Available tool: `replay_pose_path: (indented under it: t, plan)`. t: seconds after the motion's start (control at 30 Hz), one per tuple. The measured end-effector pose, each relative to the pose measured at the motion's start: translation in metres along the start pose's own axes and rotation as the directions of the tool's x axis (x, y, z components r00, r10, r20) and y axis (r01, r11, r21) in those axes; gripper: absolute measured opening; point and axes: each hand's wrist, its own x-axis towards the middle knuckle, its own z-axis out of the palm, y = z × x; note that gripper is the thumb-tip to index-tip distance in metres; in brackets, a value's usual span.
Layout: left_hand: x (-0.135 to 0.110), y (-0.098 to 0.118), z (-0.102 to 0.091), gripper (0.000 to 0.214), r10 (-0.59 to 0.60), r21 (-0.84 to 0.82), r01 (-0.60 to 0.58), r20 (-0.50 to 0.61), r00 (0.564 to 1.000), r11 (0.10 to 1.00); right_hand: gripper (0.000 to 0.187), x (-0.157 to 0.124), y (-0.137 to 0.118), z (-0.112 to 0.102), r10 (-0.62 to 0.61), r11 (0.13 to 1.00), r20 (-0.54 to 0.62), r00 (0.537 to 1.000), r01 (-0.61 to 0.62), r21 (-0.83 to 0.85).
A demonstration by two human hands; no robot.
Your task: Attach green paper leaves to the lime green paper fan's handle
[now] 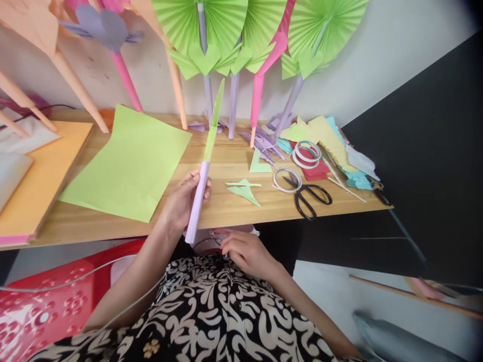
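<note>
My left hand point(184, 198) is closed round the lavender paper handle of a paper fan point(198, 203). The fan's light green part rises from the handle as a narrow blade, seen nearly edge-on. Just below the table's front edge, by my lap, is my right hand point(247, 251) with its fingers curled together; whatever they may hold is hidden. To the left of the fan lies a light green paper sheet point(130, 166). Cut green paper scraps point(244, 191) lie to its right, beside black-handled scissors point(311, 196) and a roll of white tape point(278, 187).
Open green pleated fans point(199, 25) on lavender sticks lean against the wall, with peach and pink ones. Orange sheets point(71, 151) are stacked at left. More tape rolls point(306, 154) and coloured scraps point(324, 136) lie at right. A red plastic seat point(56, 296) stands below left.
</note>
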Motion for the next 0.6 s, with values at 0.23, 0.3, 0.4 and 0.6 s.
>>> replay_pose_path:
  t: [0.23, 0.3, 0.4, 0.6]
  plan:
    - [-0.002, -0.001, -0.002, 0.025, -0.008, -0.012, 0.008, 0.0, 1.0, 1.0, 0.028, -0.002, -0.007, 0.001, -0.013, 1.0, -0.062, 0.998, 0.012, -0.009]
    - [-0.002, -0.001, -0.002, 0.023, -0.011, -0.01, 0.011, -0.005, 1.0, 1.0, 0.034, 0.002, -0.01, -0.01, -0.056, 0.998, -0.022, 0.998, 0.057, 0.023]
    - [-0.002, 0.0, 0.0, 0.022, -0.023, -0.002, 0.023, -0.022, 0.999, 1.0, 0.037, 0.01, -0.006, -0.036, -0.024, 0.999, -0.108, 0.994, 0.018, -0.05]
    - [-0.003, 0.001, 0.002, 0.021, -0.042, -0.008, 0.042, -0.032, 0.999, 0.999, 0.019, 0.037, 0.042, -0.091, 0.231, 0.865, -0.383, 0.894, -0.369, -0.34]
